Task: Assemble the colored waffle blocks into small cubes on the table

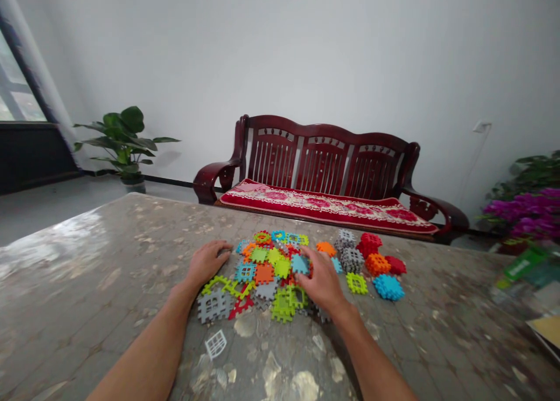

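Loose interlocking plastic tiles with toothed edges lie in a spread pile, among them an orange tile [264, 274], a grey window tile [215, 306] and a lime green tile [282, 305]. At the pile's left edge my left hand [209, 263] rests with its fingers stretched out, holding nothing. My right hand [321, 277] is over the pile's right side. Its thumb and fingers close about the edge of a light blue tile [300, 264]; part of the grip is hidden. Nearer to me lies a small white window frame piece [216, 344], apart from the pile.
Right of the pile stand stacks sorted by colour: a grey stack [352, 260], a red stack [370, 244], an orange stack [378, 264] and a blue stack [389, 287]. A lime window tile [356, 283] lies beside them. Beyond the table [109, 284] is a wooden bench [324, 161].
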`<state>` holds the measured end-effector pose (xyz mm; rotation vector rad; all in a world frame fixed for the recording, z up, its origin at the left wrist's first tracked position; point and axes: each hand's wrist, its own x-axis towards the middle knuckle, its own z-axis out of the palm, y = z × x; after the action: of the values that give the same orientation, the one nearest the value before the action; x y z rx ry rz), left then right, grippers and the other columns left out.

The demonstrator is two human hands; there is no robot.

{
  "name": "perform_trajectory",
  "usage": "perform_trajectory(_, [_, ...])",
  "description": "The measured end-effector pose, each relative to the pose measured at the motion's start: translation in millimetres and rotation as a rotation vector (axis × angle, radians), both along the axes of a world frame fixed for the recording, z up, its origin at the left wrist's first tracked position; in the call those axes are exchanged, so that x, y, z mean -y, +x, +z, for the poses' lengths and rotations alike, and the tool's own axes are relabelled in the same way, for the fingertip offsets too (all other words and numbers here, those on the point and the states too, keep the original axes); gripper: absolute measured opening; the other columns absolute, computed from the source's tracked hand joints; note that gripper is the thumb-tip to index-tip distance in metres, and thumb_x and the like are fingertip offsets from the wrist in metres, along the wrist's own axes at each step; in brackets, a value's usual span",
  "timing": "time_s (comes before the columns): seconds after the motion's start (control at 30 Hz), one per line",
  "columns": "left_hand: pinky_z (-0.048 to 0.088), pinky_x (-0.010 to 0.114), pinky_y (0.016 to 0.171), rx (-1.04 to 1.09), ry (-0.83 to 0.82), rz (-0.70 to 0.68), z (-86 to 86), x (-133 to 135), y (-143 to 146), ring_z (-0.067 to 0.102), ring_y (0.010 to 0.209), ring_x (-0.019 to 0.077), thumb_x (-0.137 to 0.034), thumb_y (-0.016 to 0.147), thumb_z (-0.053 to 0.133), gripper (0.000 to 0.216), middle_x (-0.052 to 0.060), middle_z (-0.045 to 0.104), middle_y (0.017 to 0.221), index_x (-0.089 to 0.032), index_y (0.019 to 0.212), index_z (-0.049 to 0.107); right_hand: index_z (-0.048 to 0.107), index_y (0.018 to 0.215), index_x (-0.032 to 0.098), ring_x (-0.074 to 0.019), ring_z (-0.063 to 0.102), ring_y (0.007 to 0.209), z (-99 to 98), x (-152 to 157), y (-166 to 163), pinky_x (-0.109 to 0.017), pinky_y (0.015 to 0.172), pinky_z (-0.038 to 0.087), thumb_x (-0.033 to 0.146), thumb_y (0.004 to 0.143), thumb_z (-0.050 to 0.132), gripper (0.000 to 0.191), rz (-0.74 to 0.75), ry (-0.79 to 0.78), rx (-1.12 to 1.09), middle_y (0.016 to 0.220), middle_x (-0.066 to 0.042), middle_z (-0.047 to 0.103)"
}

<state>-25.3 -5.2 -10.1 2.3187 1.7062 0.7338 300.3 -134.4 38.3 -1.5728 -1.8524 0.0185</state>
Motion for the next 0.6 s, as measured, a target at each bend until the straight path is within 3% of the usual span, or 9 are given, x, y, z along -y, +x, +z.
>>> perform_trajectory(0.13, [0.042, 0.038, 0.106, 0.014, -0.004, 0.010, 1.6, 1, 1, 0.062, 0.116, 0.0253, -0.037, 0.083, 0.048, 0.034, 0.005, 0.071, 0.122, -0.027, 0.105, 0.073, 0.058, 0.130, 0.022, -0.0285, 0.057, 0.107, -5.8, 2, 46, -0.040, 0.093, 0.042, 0.018, 0.072, 0.063, 0.058, -0.257, 0.020, 0.081, 0.114, -0.009, 0.069])
perform_trajectory(0.23, [0.042, 0.038, 0.107, 0.030, -0.001, 0.014, 2.6, 2, 1, 0.062, 0.115, 0.0258, -0.037, 0.082, 0.049, 0.034, 0.005, 0.071, 0.122, -0.027, 0.102, 0.074, 0.058, 0.132, 0.023, -0.0296, 0.058, 0.102, -11.2, 3, 65, -0.040, 0.088, 0.042, 0.017, 0.072, 0.063, 0.060, -0.361, 0.035, 0.180, 0.110, -0.011, 0.070])
perform_trajectory(0.43, [0.042, 0.037, 0.107, 0.030, 0.001, 0.022, 1.2, 1, 2, 0.062, 0.116, 0.0257, -0.037, 0.080, 0.050, 0.033, 0.003, 0.071, 0.121, -0.028, 0.101, 0.074, 0.059, 0.129, 0.024, -0.0304, 0.054, 0.105, -18.9, 4, 72, -0.041, 0.090, 0.038, 0.016, 0.073, 0.062, 0.057, -0.387, 0.082, 0.275, 0.108, -0.012, 0.070])
perform_trajectory(0.6, [0.042, 0.038, 0.107, 0.016, 0.012, 0.019, 0.1, 0, 1, 0.062, 0.117, 0.0261, -0.038, 0.082, 0.049, 0.035, 0.005, 0.070, 0.123, -0.026, 0.103, 0.074, 0.066, 0.116, 0.026, -0.0302, 0.050, 0.112, -19.2, 6, 71, -0.044, 0.094, 0.035, 0.012, 0.074, 0.060, 0.045, -0.306, 0.069, 0.264, 0.117, -0.008, 0.070])
